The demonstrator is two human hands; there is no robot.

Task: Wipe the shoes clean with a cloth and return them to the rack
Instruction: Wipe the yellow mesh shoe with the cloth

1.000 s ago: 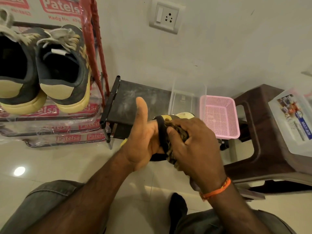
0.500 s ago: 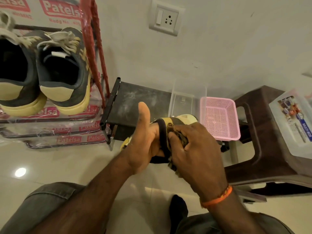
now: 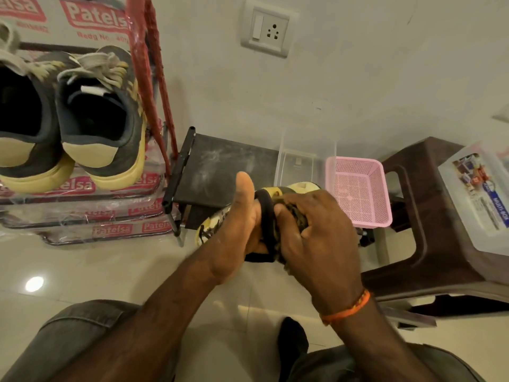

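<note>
A yellow sandal with black straps [image 3: 212,230] is held up in the middle of the view. My left hand [image 3: 237,224] grips it from the left, thumb pointing up. My right hand [image 3: 316,238] presses a crumpled dark patterned cloth [image 3: 296,216] against the sandal beside its black strap [image 3: 268,219]. Much of the sandal is hidden by both hands. A pair of grey sneakers with cream soles [image 3: 102,119] stands on the shoe rack [image 3: 154,86] at the upper left.
A low black shelf [image 3: 220,166] stands behind the hands, a pink mesh basket [image 3: 358,188] to its right. A brown plastic stool [image 3: 429,216] carries a clear box [image 3: 479,197] at the right. A wall socket [image 3: 268,28] is above. My knees fill the bottom edge.
The hands with the sandal have shifted slightly. My right hand has moved the cloth a little along the sandal by the strap. The sneakers have not moved.
</note>
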